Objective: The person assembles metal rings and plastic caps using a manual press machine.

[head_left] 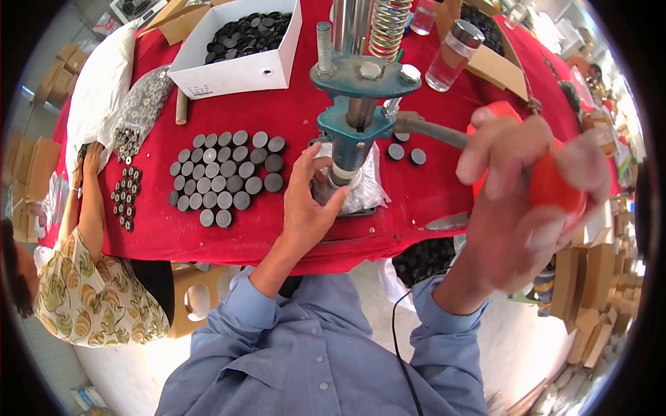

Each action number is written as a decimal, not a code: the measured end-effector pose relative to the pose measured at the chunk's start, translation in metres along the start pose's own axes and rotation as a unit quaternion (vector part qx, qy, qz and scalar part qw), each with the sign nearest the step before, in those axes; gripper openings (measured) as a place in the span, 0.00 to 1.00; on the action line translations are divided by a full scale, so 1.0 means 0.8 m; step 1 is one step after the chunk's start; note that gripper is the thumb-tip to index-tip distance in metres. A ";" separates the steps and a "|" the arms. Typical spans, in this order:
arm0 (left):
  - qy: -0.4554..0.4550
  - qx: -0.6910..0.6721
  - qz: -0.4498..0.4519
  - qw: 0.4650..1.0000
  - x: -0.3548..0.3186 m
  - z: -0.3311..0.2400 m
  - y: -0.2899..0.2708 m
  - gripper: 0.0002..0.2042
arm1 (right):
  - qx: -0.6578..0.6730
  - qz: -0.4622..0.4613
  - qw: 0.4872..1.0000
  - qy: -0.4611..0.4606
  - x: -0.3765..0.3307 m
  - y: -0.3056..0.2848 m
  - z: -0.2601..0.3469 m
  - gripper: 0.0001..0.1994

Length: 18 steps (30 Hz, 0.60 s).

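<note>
Currently — left hand (305, 208): half-open around press tip (343, 175) | right hand (506, 208): curled round red handle (556, 186)

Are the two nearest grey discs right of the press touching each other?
Apart: the head view shows red cloth between the left disc and the right disc.

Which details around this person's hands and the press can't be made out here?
All in the head view:
- Right hand: blurred; its exact hold on the orange-red thing is unclear.
- Whatever sits beneath the teal press: hidden by its lower end and the left hand.
- Metal column: top cut off by the upper edge.
- Co-worker's fingers: too small.
</note>
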<state>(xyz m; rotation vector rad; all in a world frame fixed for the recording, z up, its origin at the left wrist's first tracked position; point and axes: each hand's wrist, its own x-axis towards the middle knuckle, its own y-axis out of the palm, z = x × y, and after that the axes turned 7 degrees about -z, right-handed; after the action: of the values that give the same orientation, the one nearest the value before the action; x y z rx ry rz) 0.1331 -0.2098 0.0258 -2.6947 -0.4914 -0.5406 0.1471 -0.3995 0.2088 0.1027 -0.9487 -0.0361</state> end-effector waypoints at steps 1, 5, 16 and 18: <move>0.001 -0.004 0.000 1.000 0.001 0.000 0.002 0.42 | 0.000 0.002 1.000 0.000 -0.006 -0.002 0.002 0.27; -0.008 -0.006 -0.006 1.000 0.001 0.002 0.003 0.41 | 0.001 -0.003 0.999 -0.034 -0.048 -0.007 0.003 0.22; -0.035 -0.026 -0.035 0.998 -0.001 -0.004 0.020 0.39 | 0.008 0.143 0.989 -0.048 -0.002 -0.037 0.005 0.23; -0.032 -0.021 -0.034 0.999 -0.002 -0.004 0.020 0.39 | 0.047 0.138 0.989 -0.025 -0.013 -0.036 0.005 0.21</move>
<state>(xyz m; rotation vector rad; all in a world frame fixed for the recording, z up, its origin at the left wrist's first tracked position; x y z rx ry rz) 0.1372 -0.2254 0.0237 -2.7502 -0.5975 -0.4900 0.1381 -0.4279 0.1999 0.0565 -1.0069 0.2630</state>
